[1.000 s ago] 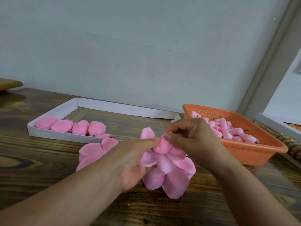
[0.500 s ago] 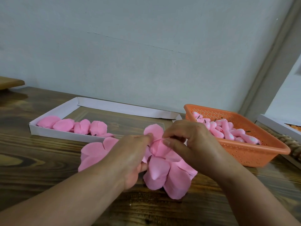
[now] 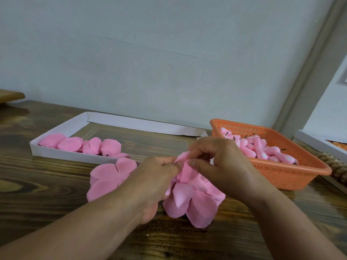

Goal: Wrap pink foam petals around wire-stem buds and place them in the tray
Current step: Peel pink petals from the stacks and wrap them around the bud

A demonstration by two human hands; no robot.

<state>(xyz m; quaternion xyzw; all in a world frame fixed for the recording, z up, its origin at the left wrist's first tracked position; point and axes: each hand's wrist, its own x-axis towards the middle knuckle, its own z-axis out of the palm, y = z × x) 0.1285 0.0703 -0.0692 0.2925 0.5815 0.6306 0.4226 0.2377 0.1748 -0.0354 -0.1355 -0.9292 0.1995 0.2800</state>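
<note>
Hands meet at the centre of the view over a wooden table (image 3: 47, 184). Left hand (image 3: 155, 181) comes in from 7 o'clock, its fingers curled and pinching the pink foam flower (image 3: 189, 196) at its upper middle; right hand (image 3: 219, 162) comes in from 4 o'clock, thumb and forefinger pinching a folded petal tip (image 3: 183, 156) at the flower's top. Whether a wire-stem bud sits inside the fold cannot be told. The flower's lower petals hang spread toward 6 o'clock, touching the tabletop. Just beside the left hand, at 9 o'clock, loose flat petals (image 3: 109, 177) lie on the wood. A white tray (image 3: 131, 121) lies at 10 o'clock, with a row of wrapped pink pieces (image 3: 80, 145) along its near left side. An orange basket (image 3: 293, 173) at 3 o'clock holds many pink buds (image 3: 262, 149).
</note>
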